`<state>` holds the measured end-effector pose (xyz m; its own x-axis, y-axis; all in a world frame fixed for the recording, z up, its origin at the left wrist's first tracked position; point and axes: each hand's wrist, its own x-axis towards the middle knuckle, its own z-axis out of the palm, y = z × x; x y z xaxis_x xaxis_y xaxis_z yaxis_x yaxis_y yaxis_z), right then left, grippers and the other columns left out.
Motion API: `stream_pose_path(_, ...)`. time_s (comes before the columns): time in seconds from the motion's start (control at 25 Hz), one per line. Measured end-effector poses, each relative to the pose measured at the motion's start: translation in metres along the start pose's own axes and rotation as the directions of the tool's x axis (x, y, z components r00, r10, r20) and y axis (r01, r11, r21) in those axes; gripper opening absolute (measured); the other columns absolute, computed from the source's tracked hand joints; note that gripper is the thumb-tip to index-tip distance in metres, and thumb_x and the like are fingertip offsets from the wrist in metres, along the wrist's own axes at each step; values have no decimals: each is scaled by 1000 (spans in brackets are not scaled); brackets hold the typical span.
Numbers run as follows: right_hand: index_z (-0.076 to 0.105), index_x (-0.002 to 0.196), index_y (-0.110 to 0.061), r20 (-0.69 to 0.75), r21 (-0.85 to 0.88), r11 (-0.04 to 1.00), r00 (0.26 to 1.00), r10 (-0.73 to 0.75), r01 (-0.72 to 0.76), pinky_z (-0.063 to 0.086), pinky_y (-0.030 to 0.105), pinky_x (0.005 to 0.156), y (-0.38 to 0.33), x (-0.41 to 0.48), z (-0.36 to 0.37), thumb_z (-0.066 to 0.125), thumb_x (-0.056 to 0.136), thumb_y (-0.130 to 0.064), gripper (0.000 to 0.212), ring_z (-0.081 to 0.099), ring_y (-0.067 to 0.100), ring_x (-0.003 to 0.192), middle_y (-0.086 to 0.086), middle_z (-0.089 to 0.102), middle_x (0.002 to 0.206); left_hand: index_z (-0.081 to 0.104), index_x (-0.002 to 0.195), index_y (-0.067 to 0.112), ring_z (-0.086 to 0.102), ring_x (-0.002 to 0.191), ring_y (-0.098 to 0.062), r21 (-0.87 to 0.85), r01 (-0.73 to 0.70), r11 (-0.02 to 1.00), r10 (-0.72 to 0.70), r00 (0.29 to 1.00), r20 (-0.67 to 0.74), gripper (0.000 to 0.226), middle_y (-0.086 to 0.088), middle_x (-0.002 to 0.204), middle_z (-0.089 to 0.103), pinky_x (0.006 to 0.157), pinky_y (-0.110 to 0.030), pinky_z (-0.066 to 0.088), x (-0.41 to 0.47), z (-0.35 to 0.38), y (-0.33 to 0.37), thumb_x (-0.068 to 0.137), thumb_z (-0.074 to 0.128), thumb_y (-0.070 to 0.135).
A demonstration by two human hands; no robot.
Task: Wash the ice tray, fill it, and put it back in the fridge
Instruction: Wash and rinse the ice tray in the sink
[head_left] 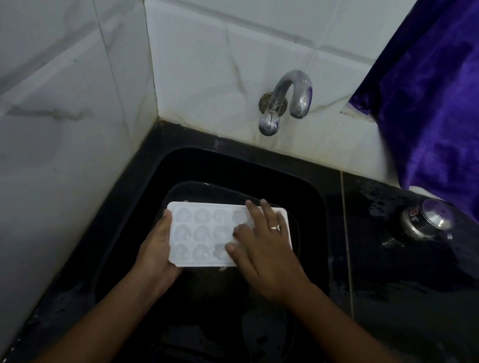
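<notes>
White ice tray [201,234], cells upward, held over the black sink [173,166]: the left hand [157,249] grips its near-left end, thumb on the rim and fingers curled beneath, while the right hand [265,251] lies flat across its right part, fingers spread on the cells. Beyond the right hand's fingertips, a wall tap [288,99]. To the right of that hand, a steel pot [426,219] on the wet counter [400,294], under a purple cloth [455,103].
</notes>
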<state>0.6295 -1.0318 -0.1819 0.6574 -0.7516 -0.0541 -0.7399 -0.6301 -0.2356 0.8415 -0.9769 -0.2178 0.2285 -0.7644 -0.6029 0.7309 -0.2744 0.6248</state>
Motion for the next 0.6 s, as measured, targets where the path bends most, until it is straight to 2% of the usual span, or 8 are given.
stream_pose_path(0.08,47,145,-22,0,-33,999,999,-33,33,4,58,126,-2,-3,3,22,105,-65,64,-5,31,160,11,14,172,67,134,9,74,113,-40,-34,4,999,-5,1000,-15,63,-20,126,75,88,-53,58,-1,6,6,108,38,59)
stream_pose_path(0.16,43,151,-30,-14,-73,996,998,-58,57,2,59,127,10,-5,-1,24,106,-63,58,-5,31,160,10,14,171,68,133,9,75,111,-39,-20,-12,1000,12,999,-33,62,-19,126,75,90,-53,58,-1,5,7,108,40,59)
stream_pose_path(0.24,50,143,-37,-35,-55,998,999,-12,10,1,60,126,14,1,-8,23,107,-60,50,-4,31,160,9,14,171,68,133,8,74,113,-40,-2,-16,1000,16,999,-40,63,-20,127,75,93,-54,57,-3,5,1,108,40,58)
stream_pose_path(0.32,53,137,-30,-23,-44,999,1000,12,-13,5,60,125,5,6,-4,21,107,-60,53,-3,32,160,11,15,171,65,137,6,71,118,-43,-11,-12,1000,12,1000,-17,67,-22,130,73,96,-56,55,-2,6,-2,106,39,60)
stream_pose_path(0.4,49,143,-26,2,-66,997,999,-36,37,5,60,125,0,2,3,22,106,-61,58,-1,33,160,12,15,171,65,136,8,72,117,-43,-31,-18,999,17,999,-29,67,-21,129,73,94,-56,56,-2,5,4,107,37,61)
stream_pose_path(0.48,48,146,-34,-6,-94,994,998,-60,59,3,61,126,10,-1,0,21,107,-59,54,-1,34,160,11,16,171,67,133,9,74,112,-40,-3,-25,1000,25,998,-53,64,-19,125,75,92,-54,58,-1,-1,6,108,36,59)
stream_pose_path(0.52,51,142,-37,-21,-81,996,999,-42,40,2,61,126,13,1,-3,20,107,-58,51,0,34,160,11,17,171,67,134,8,74,114,-40,9,-27,1000,28,998,-59,64,-19,127,75,95,-55,57,-2,-2,4,108,37,59)
stream_pose_path(0.6,56,133,-33,-33,-40,999,999,14,-15,4,62,125,6,8,-5,19,106,-59,53,0,34,160,12,19,170,64,139,7,70,120,-43,-3,-11,1000,11,998,-65,67,-22,131,72,104,-59,53,-2,0,-1,107,39,61)
